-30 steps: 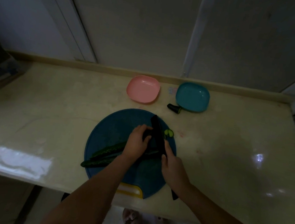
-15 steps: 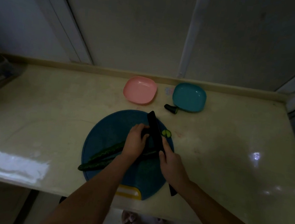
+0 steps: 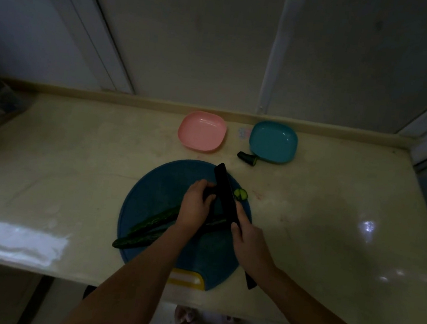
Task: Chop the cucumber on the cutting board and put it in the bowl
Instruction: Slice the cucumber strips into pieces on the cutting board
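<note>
A round blue cutting board (image 3: pixel 150 194) lies near the counter's front edge. Two long dark cucumber halves (image 3: pixel 152 221) lie across it, pointing lower left. My left hand (image 3: pixel 195 207) curls over their right end and holds them down. My right hand (image 3: pixel 247 241) grips the handle of a black knife (image 3: pixel 226 195), whose blade stands just right of my left fingers. A couple of pale green slices (image 3: pixel 240 193) lie at the board's right edge beyond the blade. Behind the board sit a pink bowl (image 3: pixel 202 131) and a teal bowl (image 3: pixel 273 142).
A cut cucumber end (image 3: pixel 247 158) lies on the counter just in front of the teal bowl. The pale counter (image 3: pixel 74 159) runs to a raised back ledge and wall. The board's yellow tab (image 3: pixel 185 278) sits at the front edge. A dark object stands far left.
The knife and both hands stay at the cucumber's right end with only slight shifts. The view has moved a little.
</note>
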The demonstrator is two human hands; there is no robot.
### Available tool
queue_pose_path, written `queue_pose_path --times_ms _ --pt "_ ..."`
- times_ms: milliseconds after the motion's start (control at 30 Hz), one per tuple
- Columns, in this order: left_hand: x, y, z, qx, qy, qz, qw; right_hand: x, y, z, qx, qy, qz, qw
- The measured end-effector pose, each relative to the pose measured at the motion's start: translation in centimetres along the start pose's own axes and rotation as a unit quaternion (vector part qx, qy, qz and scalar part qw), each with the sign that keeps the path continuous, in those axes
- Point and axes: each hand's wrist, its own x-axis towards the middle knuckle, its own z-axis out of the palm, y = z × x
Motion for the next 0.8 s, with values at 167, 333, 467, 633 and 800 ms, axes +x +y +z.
queue_pose_path --times_ms 167,333,467,633,800 --pt "-0.1 0.3 0.0 -0.002 0.008 -0.005 1.000 -0.3 -0.1 0.2 0.010 -0.001 0.005 1.000" --pt "-0.1 0.1 0.1 0.007 0.006 -0.005 1.000 -0.2 -0.3 0.2 0.011 -0.002 0.007 1.000" --pt "-0.1 0.2 0.1 0.010 0.008 -0.003 1.000 0.0 -0.2 0.1 0.013 -0.008 0.006 1.000" --pt "-0.2 0.4 0.1 0.006 0.011 -0.008 1.000 0.8 -0.7 -0.3 -0.005 -0.023 0.009 1.000" --pt "-0.2 0.4 0.1 0.012 0.011 -0.012 1.000 2.1 -0.7 0.8 -0.028 -0.024 0.013 0.999"
